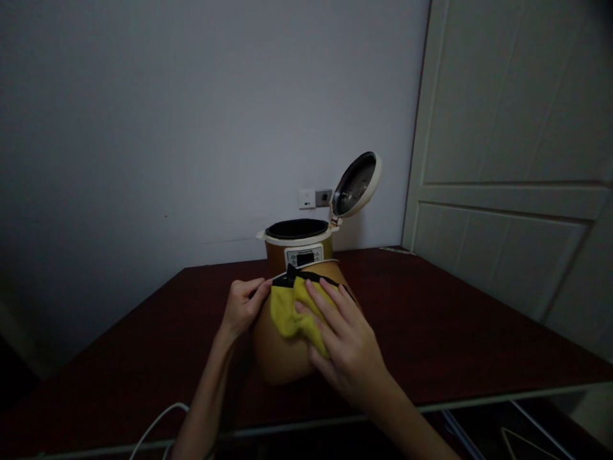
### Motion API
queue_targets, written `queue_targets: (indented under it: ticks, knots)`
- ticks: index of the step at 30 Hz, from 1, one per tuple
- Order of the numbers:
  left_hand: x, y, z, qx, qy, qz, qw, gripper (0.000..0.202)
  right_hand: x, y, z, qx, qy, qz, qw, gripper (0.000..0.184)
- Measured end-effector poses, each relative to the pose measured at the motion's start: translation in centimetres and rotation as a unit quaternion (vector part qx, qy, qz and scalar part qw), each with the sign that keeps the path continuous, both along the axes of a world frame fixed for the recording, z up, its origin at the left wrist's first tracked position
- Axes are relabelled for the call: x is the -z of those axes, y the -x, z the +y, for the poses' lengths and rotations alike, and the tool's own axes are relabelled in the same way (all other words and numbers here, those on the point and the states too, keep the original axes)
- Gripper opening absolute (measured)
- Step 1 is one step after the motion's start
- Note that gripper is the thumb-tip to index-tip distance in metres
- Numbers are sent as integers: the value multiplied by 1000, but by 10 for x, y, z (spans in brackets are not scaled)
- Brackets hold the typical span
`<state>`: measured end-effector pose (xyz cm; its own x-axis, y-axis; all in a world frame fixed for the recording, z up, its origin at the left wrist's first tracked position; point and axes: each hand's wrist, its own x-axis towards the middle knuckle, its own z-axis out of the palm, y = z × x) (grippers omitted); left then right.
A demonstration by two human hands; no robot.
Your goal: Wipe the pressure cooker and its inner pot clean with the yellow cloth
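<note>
A tan-gold inner pot point(278, 358) is tilted on its side above the table, its rim pointing away from me. Pinched on the rim's left edge, my left hand point(242, 306) steadies it with thumb and fingers. My right hand point(345, 342) presses a yellow cloth point(285, 310) with black trim flat against the pot's outer wall. Part of the cloth is under my right fingers. Behind the pot stands a gold and white rice cooker point(275, 251) with a dark inside. Its lid point(357, 185) is raised to the right, and the pot covers part of its control panel point(305, 257).
The dark red table point(421, 319) reaches back to a pale wall point(191, 128) with sockets point(307, 199). A white panelled door point(502, 140) is on the right. At the front left edge a white cable point(158, 415) loops up. Several items lie under the front edge.
</note>
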<state>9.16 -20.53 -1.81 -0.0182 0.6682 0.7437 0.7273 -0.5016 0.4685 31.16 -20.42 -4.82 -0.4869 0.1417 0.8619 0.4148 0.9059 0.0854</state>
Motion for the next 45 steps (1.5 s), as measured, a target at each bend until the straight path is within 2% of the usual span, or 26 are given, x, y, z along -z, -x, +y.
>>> queue_targets:
  ticks: [3, 6, 8, 11, 16, 18, 21, 23, 25, 27, 29, 31, 34, 36, 38, 41, 45]
  knots:
    - [4, 3, -2, -6, -3, -14, 1000, 44, 0, -12, 21, -79, 6, 14, 997, 43]
    - [8, 7, -4, -12, -14, -21, 1000, 45, 6, -19, 41, -142, 55, 69, 986, 41]
    - [10, 9, -4, -15, -22, -24, 999, 45, 13, -21, 53, -149, 102, 130, 975, 39]
    - [12, 12, -4, -21, -33, -32, 999, 45, 26, -21, 68, -117, 193, 217, 950, 37]
    - [14, 14, -2, -42, -53, -45, 997, 44, 48, -24, 86, -3, 367, 278, 888, 36]
    - [15, 16, -1, -44, -63, -50, 996, 45, 58, -26, 92, 10, 431, 276, 859, 40]
    - [17, 18, 1, -39, -76, -51, 995, 46, 69, -31, 101, -15, 529, 244, 813, 44]
    - [18, 20, 2, -32, -81, -51, 995, 47, 72, -37, 109, -57, 589, 240, 770, 41]
    - [19, 22, 3, -26, -84, -50, 995, 48, 70, -46, 118, -86, 617, 286, 728, 38]
    - [20, 23, 3, -22, -88, -51, 995, 49, 66, -52, 124, -76, 600, 348, 716, 41]
    - [20, 24, 3, -18, -91, -51, 994, 50, 59, -54, 122, -55, 564, 370, 736, 48]
    - [20, 24, 2, -19, -90, -51, 994, 50, 51, -49, 108, -64, 527, 344, 774, 52]
    - [19, 22, 1, -23, -80, -49, 995, 50, 34, -35, 67, -102, 412, 278, 861, 46]
    - [18, 21, 1, -21, -77, -47, 996, 49, 21, -26, 38, -98, 285, 194, 934, 46]
    - [17, 21, 1, -16, -77, -45, 996, 48, 9, -21, 18, -73, 175, 86, 978, 50]
    - [17, 21, 1, -9, -80, -44, 996, 46, -5, -20, 11, -36, 104, -30, 993, 52]
    - [17, 22, -1, -25, -73, -42, 996, 44, -11, -24, 26, -50, 105, -66, 991, 51]
